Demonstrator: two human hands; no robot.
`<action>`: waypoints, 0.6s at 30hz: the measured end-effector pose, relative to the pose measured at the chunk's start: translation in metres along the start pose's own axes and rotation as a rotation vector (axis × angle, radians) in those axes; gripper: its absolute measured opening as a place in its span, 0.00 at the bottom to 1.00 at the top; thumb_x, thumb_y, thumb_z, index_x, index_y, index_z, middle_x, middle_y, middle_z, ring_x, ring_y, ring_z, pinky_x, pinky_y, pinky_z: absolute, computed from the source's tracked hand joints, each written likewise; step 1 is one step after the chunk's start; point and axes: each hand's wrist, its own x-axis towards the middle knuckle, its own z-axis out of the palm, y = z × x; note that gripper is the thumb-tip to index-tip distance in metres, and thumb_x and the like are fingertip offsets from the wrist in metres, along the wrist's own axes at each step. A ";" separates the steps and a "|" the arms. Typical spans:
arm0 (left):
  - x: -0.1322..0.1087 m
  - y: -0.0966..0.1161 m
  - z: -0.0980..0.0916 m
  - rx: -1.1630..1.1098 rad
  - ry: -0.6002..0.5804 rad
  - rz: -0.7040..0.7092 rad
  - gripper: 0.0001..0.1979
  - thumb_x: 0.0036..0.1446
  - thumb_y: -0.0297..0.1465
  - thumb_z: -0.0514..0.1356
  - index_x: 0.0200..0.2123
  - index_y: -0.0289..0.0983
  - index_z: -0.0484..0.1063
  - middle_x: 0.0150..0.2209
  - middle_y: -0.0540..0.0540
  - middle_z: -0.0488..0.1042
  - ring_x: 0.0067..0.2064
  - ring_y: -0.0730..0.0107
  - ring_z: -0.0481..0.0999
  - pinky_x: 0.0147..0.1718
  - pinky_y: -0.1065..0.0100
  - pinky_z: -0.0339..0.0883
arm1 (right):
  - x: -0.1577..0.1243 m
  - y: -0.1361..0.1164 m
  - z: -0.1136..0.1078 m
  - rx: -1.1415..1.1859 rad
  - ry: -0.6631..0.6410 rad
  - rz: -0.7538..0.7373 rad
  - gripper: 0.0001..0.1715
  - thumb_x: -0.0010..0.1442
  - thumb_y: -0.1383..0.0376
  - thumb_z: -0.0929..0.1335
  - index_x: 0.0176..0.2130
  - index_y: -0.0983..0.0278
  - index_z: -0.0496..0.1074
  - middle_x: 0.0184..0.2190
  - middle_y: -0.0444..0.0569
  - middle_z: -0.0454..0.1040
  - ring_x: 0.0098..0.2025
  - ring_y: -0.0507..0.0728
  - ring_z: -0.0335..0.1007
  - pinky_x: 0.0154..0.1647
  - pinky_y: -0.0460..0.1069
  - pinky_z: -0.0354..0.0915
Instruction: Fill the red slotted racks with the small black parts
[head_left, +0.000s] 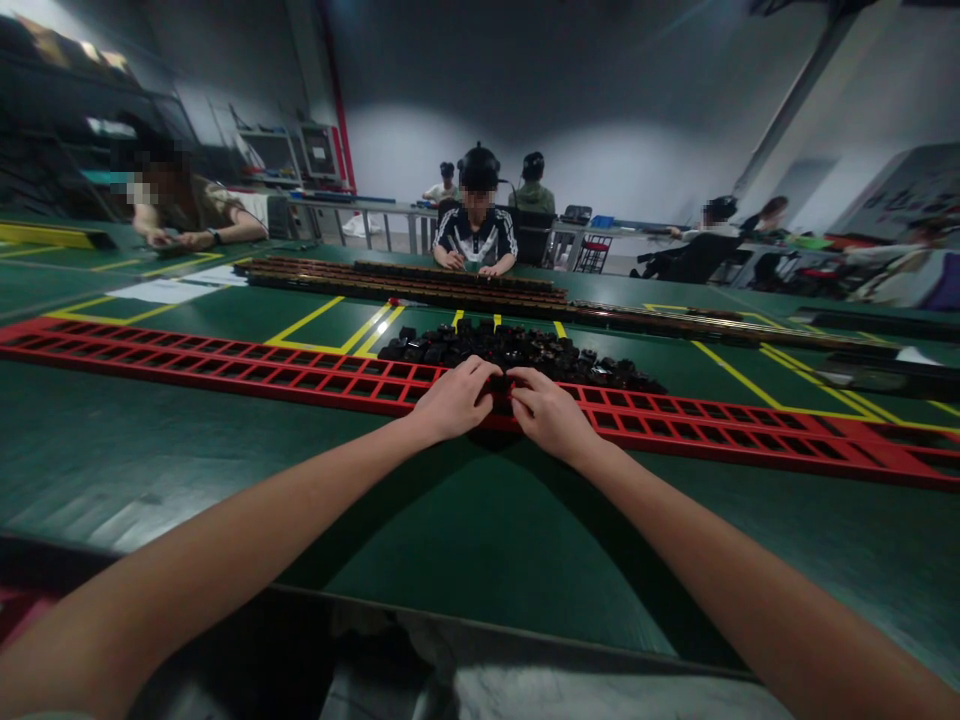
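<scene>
Both hands meet at the middle of a long red slotted frame [877, 450] that lies across the green table. My left hand [454, 402] is over the frame with its fingers bent and pressed together. Facing it, my right hand [551, 412] has thumb and forefinger drawn into a pinch. The fingertips nearly touch each other; a dark patch lies between them, and whatever they hold cannot be made out. Just beyond the hands, a heap of small black parts [517, 345] is piled along the frame's far edge.
Long dark strips [405, 285] lie stacked beyond the heap. White papers [172, 288] are on the left, and yellow tape lines [735, 372] mark the green tabletop [480, 540]. A person [476, 215] sits opposite; another [199, 210] leans on the table at the left.
</scene>
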 end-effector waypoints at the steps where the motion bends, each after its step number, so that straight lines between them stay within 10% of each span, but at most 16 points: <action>1: 0.000 0.000 0.000 -0.001 -0.001 -0.001 0.18 0.60 0.25 0.55 0.54 0.40 0.67 0.52 0.43 0.69 0.52 0.60 0.74 0.52 0.58 0.71 | 0.000 0.000 0.000 -0.006 -0.002 -0.001 0.17 0.66 0.70 0.61 0.38 0.65 0.79 0.55 0.60 0.71 0.56 0.65 0.71 0.59 0.62 0.70; 18: 0.002 -0.003 0.004 0.037 -0.038 0.014 0.19 0.60 0.26 0.55 0.55 0.38 0.66 0.52 0.42 0.72 0.53 0.58 0.73 0.55 0.56 0.68 | 0.000 0.003 0.001 0.010 0.026 0.002 0.18 0.65 0.70 0.61 0.43 0.65 0.80 0.55 0.59 0.73 0.58 0.65 0.69 0.61 0.64 0.69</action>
